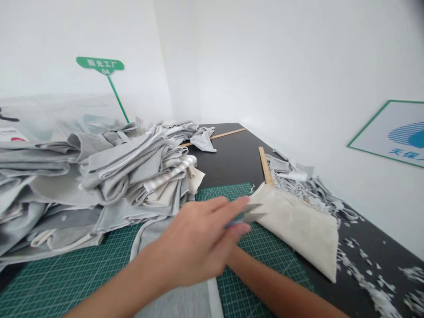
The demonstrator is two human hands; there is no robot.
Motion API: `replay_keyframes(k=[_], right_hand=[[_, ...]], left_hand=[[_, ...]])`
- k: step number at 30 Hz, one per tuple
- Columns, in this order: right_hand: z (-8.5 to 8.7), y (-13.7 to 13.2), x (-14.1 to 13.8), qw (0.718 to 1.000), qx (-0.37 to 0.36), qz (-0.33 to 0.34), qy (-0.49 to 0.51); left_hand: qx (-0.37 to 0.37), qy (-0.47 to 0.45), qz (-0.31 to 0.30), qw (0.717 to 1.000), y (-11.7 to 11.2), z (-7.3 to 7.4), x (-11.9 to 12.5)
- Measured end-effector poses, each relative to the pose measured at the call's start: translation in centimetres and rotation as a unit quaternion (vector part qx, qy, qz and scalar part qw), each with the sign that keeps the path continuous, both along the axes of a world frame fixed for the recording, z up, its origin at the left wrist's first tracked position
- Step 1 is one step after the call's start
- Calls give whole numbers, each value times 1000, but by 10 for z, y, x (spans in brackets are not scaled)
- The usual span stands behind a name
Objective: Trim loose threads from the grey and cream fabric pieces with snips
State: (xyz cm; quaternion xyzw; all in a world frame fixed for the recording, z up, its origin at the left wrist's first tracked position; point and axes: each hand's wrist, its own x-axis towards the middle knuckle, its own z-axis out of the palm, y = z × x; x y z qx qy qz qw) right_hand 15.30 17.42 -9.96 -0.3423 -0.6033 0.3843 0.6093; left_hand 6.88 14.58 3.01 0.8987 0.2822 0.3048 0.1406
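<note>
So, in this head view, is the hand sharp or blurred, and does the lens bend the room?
Head view: the bare left hand and the metal scissor blades look soft, probably from motion; the wide lens tilts and stretches the black tabletop and white wall; light is even, with weak shadows and no strong glare.

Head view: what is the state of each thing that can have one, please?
Left hand, fingers across the scissors
Blue-handled scissors, blurred, partly hidden
Right forearm, hand hidden behind left hand
Grey fabric pile, heaped in loose folds
Beige canvas piece, flat, across the cutting mat edge
Fabric scraps, scattered on black table
</note>
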Motion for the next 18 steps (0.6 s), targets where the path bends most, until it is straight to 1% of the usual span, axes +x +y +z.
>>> replay_keyframes(k=[1,3,4,5,7,9,11,14,18], right_hand=[[2,0,0,1000,-12,14,14],[5,2,0,996,-53,54,42],[6,3,0,994,-72,68,54],[6,4,1,991,-91,80,64],[8,7,2,985,-121,96,76],[9,8,3,981,-141,103,79],[10,8,4,980,-154,99,74],[11,7,5,980,-168,87,69],[13,7,5,974,-181,110,80]], left_hand=[[7,-4,25,1000,5,2,-24],[-19,20,83,996,15,7,-67],[-28,44,92,994,19,9,-84],[-32,83,89,992,23,8,-97],[-23,144,70,987,30,5,-115],[-16,171,55,984,35,-3,-124],[-22,173,53,983,40,-11,-128],[-35,169,64,983,43,-21,-131],[-57,162,69,983,43,-32,-132]])
